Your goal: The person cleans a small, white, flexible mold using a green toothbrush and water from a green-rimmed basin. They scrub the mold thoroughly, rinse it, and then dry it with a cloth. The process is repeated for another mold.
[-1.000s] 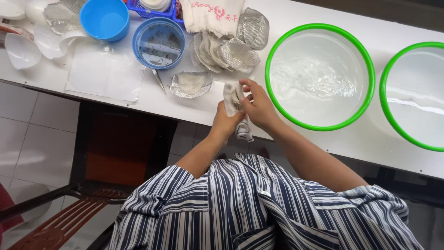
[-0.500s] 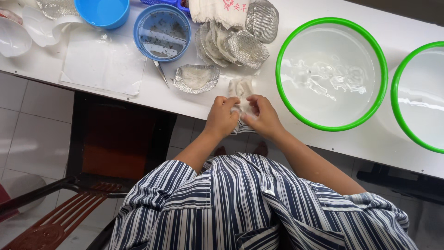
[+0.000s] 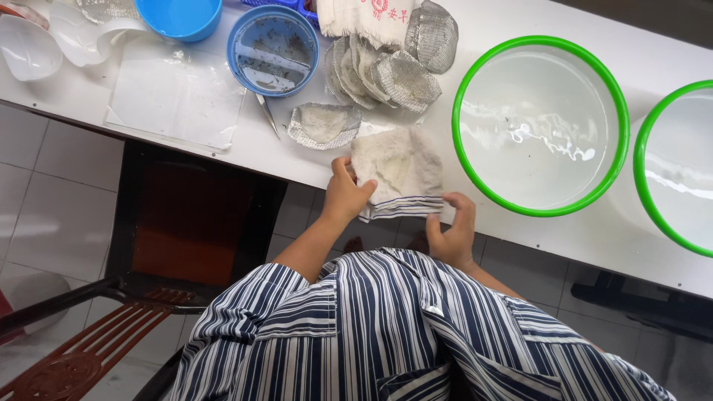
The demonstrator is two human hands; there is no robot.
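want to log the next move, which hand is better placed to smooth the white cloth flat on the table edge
Left, probably. The left hand already rests on the white cloth, fingers on its near corner, while the right hand only pinches the striped hem below the table edge.

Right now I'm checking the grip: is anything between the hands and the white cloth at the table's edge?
Nothing visible. The left hand presses on the white cloth's left edge, and the right hand pinches its lower right corner. The mesh pouch lies just beyond, apart from both hands.
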